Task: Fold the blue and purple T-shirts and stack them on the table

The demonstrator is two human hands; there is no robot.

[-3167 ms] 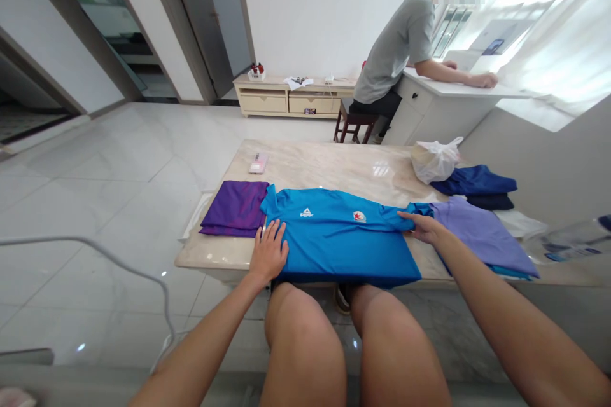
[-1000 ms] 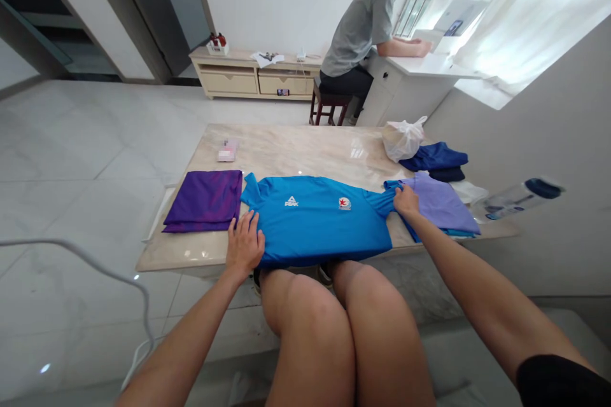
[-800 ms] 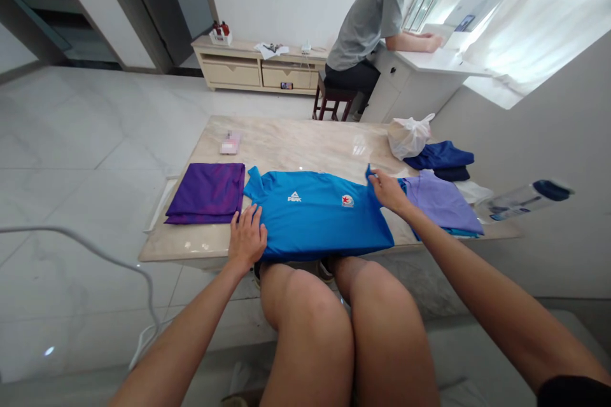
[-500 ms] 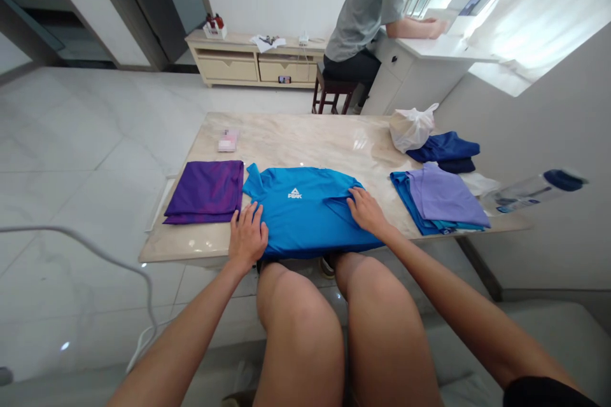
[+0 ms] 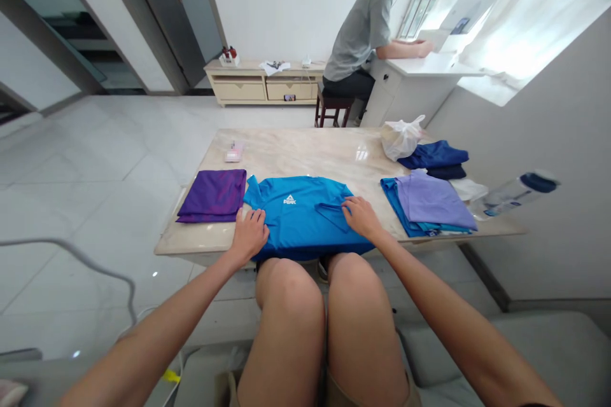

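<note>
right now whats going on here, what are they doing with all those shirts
A person seated at a marble table has both hands on a blue PEAK T-shirt. The left hand lies flat on its near left edge, and the right hand rests beside a sleeve folded inward. A folded purple shirt lies to the left, and a stack of lavender and blue shirts to the right. Another person sits beyond, at a white desk.
</note>
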